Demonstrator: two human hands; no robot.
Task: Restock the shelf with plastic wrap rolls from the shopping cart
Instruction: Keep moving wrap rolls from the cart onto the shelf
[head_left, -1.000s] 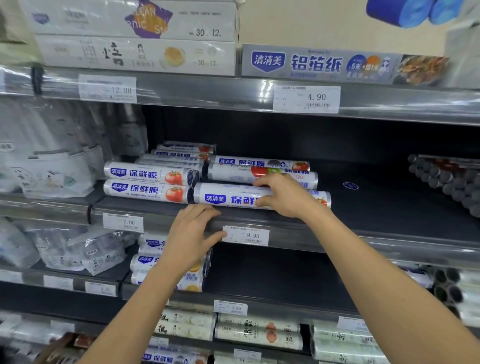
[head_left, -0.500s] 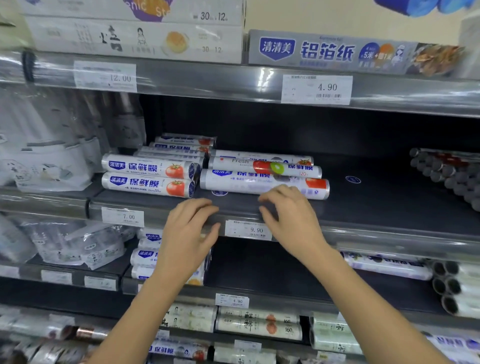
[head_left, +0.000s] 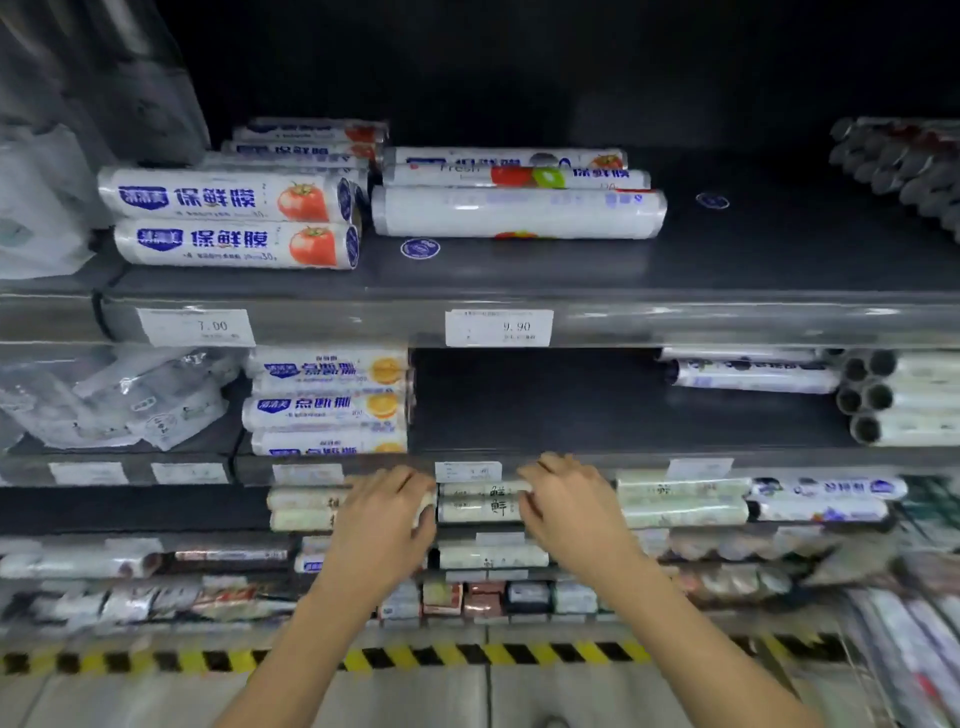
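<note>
Both forearms rise from the bottom of the view, at about five and seven o'clock, and draw close near its centre, palms down, backs toward the camera. The left hand (head_left: 384, 525) and the right hand (head_left: 571, 512) hang side by side with a small gap between them. Their fingers are loosely bent, a little spread, and hold nothing. They sit in front of pale rolls (head_left: 480, 501) on a lower level, and blur hides whether the fingertips touch them. At twelve o'clock from the hands, higher up, the plastic wrap roll (head_left: 519, 212) lies on its side on the dark shelf (head_left: 727, 260), well apart from both hands. Its long axis runs three to nine o'clock, parallel to the shelf's front edge. Tomato-printed rolls (head_left: 228, 197) lie just beside its nine o'clock end, and the 9.90 price tag (head_left: 498, 327) is at its six o'clock.
</note>
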